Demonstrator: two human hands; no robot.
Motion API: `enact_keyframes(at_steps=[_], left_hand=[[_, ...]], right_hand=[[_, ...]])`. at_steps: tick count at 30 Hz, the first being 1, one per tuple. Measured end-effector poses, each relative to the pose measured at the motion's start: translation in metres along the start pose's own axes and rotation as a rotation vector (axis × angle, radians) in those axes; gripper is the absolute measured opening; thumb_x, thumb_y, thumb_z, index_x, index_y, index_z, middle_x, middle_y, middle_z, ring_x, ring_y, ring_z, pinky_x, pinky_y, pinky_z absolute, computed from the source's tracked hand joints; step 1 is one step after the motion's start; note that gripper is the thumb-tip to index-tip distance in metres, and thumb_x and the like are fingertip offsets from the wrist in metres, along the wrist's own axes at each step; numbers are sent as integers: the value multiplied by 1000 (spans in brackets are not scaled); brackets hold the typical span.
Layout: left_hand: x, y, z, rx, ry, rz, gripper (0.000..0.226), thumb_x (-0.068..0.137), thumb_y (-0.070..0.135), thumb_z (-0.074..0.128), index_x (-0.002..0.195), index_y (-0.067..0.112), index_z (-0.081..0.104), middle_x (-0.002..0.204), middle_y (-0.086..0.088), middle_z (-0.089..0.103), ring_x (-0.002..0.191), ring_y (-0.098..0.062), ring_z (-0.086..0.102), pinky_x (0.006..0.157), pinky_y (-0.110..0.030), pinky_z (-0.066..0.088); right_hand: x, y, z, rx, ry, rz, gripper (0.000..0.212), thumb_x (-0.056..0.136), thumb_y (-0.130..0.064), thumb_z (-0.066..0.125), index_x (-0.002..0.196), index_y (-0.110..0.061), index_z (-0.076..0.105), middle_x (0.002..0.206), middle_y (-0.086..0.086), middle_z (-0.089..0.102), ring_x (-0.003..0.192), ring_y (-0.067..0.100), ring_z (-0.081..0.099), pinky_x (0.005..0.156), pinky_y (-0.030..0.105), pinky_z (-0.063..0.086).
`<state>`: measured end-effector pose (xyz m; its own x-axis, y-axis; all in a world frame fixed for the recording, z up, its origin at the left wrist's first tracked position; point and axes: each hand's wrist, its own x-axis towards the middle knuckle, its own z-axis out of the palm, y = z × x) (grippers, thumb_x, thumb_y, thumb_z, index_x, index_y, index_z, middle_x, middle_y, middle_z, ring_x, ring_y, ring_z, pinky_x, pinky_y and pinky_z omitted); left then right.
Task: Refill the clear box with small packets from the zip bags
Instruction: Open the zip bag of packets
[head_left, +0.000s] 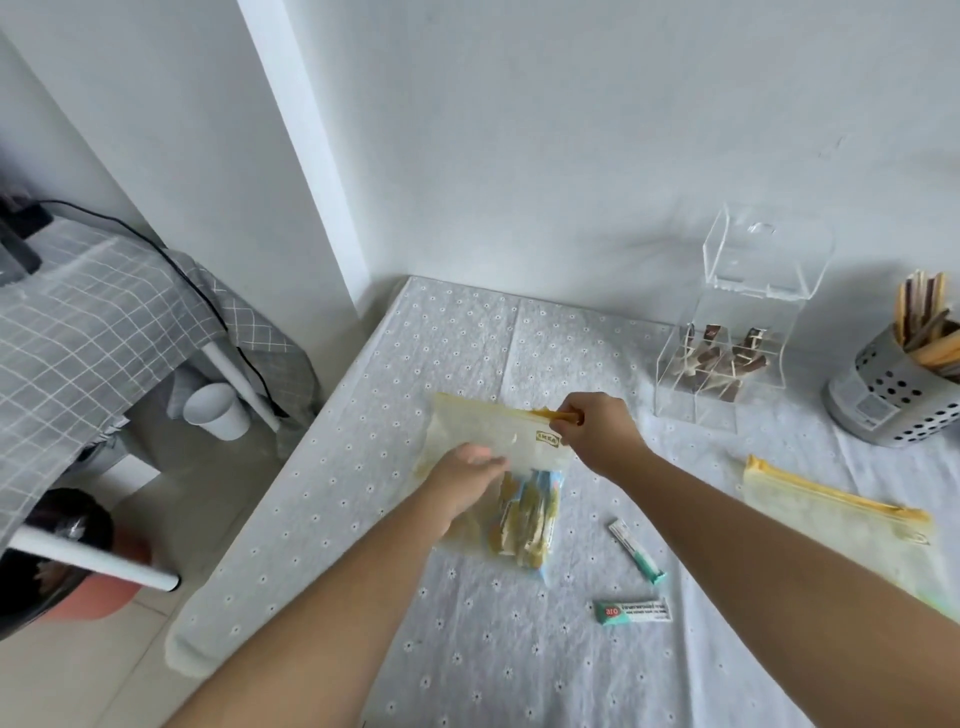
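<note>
A zip bag (470, 423) with a yellow seal lies in the middle of the table, holding several green and blue packets (530, 519). My left hand (467, 480) presses on the bag's left side. My right hand (597, 431) pinches the yellow zip slider at the bag's right end. Two loose green-and-white packets (636, 551) (631, 611) lie on the cloth to the right of the bag. The clear box (727, 343), lid raised, stands at the back right with several brown packets in its bottom. A second, flat zip bag (826, 512) lies at the right.
A perforated metal holder (883, 400) with stick packets stands at the far right. The table (363, 519) has a white flowered cloth; its left edge drops to the floor. A white cup (215, 410) and a checked cloth-covered stand (104, 322) are on the left.
</note>
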<state>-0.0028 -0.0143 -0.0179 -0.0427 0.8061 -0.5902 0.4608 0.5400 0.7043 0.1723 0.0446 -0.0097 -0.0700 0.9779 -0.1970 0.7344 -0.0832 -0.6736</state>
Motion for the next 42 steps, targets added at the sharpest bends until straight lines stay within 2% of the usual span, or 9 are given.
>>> enact_keyframes(at_steps=[2,9,12,16,21,26,31,34,42], left_hand=[[-6,28,-1,-258,13,-62,41,90,41,54,122,15,54,130,-6,53,114,-20,48,92,-32,35],[-42,68,14,-456,70,-56,45,81,52,61,101,12,65,99,-1,65,97,-17,61,90,-42,45],[-54,70,23,-531,81,-61,32,81,40,67,93,11,65,93,-2,69,92,-17,65,87,-43,48],[-63,66,32,-668,64,-68,7,86,17,65,84,10,63,84,-5,70,80,-13,68,72,-36,49],[-70,56,38,-786,29,-28,3,86,12,64,88,9,64,83,-5,71,81,-15,68,75,-35,51],[-72,52,44,-834,-46,-8,5,85,6,63,88,9,66,67,0,73,72,-15,68,76,-34,51],[-76,53,43,-836,-52,-2,5,85,8,64,81,11,65,75,-3,71,80,-16,67,76,-33,50],[-77,55,43,-824,-65,-6,4,82,10,68,79,11,65,66,0,72,80,-15,66,75,-33,50],[-78,59,41,-679,-90,39,6,85,8,63,83,13,66,73,1,72,78,-13,67,73,-32,47]], right_hand=[[-11,-6,-8,126,62,10,10,85,-11,63,80,-4,66,76,11,69,62,23,60,50,24,42],[-62,-21,-35,418,89,-54,16,83,-6,67,69,-9,60,75,8,69,69,25,70,67,34,55],[-78,-18,-38,406,24,-115,10,82,-9,69,74,-7,63,75,5,70,67,15,64,64,30,51],[-90,-11,-40,401,-64,-205,6,80,-7,70,76,-10,66,84,1,74,85,8,70,81,27,57],[-96,-7,-48,453,-72,-182,11,85,-18,66,80,-10,71,74,-3,71,62,-5,62,63,11,46],[-96,-2,-53,523,-64,-86,7,82,-13,69,78,-7,71,70,3,70,63,10,62,60,17,49],[-98,-4,-56,583,-144,-62,13,76,-15,77,80,-4,72,72,5,72,68,12,64,66,21,53],[-101,-6,-59,553,-155,-60,19,70,-13,82,81,-3,70,69,3,71,61,8,64,62,18,51],[-101,-8,-60,438,-69,-35,12,79,-16,72,71,-6,71,67,8,70,59,15,59,61,29,51]])
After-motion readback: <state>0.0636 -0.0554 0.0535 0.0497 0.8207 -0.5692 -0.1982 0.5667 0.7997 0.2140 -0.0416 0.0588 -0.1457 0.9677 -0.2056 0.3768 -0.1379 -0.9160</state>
